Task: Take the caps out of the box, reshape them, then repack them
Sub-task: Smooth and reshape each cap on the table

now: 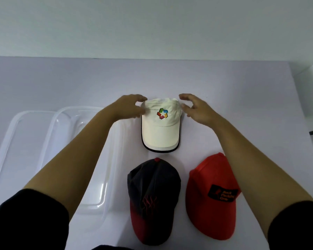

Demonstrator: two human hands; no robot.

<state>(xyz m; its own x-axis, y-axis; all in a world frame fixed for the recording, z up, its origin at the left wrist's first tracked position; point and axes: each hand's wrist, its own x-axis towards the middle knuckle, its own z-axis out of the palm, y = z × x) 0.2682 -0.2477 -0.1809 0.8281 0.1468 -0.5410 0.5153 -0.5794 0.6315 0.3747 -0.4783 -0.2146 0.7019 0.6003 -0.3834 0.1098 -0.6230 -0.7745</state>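
On the counter [242,105], the white cap [161,127] lies between the left hand [128,107] and right hand [197,110], grips wide, brim toward the person.

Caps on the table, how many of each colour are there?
White cap: 1
Red cap: 1
Dark cap with a red brim: 1
Total: 3 caps

Three caps sit on the table, brims toward the person. The cream cap [161,127], with a colourful logo and dark brim edging, is farthest back. In front of it, side by side: a crumpled navy cap [152,193] with a red brim, and a red cap [211,195] with a black patch. The clear box [90,159] lies left of them.
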